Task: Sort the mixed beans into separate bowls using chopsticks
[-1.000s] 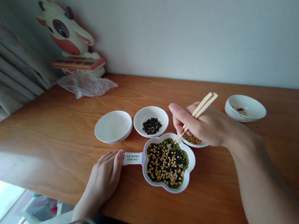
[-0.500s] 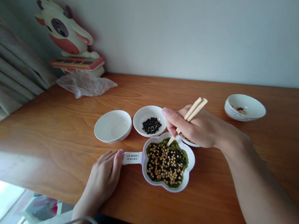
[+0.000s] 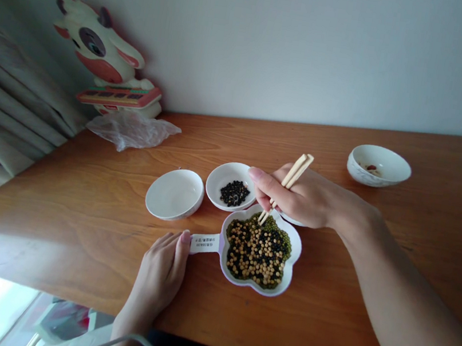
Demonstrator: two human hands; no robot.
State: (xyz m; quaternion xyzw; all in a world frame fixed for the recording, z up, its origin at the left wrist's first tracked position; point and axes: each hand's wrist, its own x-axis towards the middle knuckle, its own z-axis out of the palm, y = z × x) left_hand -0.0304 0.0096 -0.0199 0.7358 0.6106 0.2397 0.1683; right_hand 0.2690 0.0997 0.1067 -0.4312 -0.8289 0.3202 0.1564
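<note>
My left hand (image 3: 165,267) is closed on the labelled handle of a white, flower-shaped dish (image 3: 296,252) with a lilac rim. Mixed beans (image 3: 256,255), tan, black and small green, fill the dish. A pair of wooden chopsticks (image 3: 294,174) is held in my right hand (image 3: 297,194), the tips down among the beans at the dish's far side. Whether a bean is between the tips I cannot tell. Behind the dish stands a white bowl (image 3: 219,180) with black beans (image 3: 234,193) in it. Another bowl (image 3: 291,221) is mostly hidden under my right hand.
An empty white bowl (image 3: 174,193) stands left of the black-bean bowl. A patterned bowl (image 3: 378,166) with a few small pieces inside is at the back right. A cow-shaped toy keyboard (image 3: 105,56) and a crumpled plastic bag (image 3: 133,130) sit at the back left. A cable (image 3: 128,338) crosses my left forearm.
My right hand has shifted slightly left, and the chopstick tips now show slightly apart among the beans. My left hand and the dish have stayed in place.
</note>
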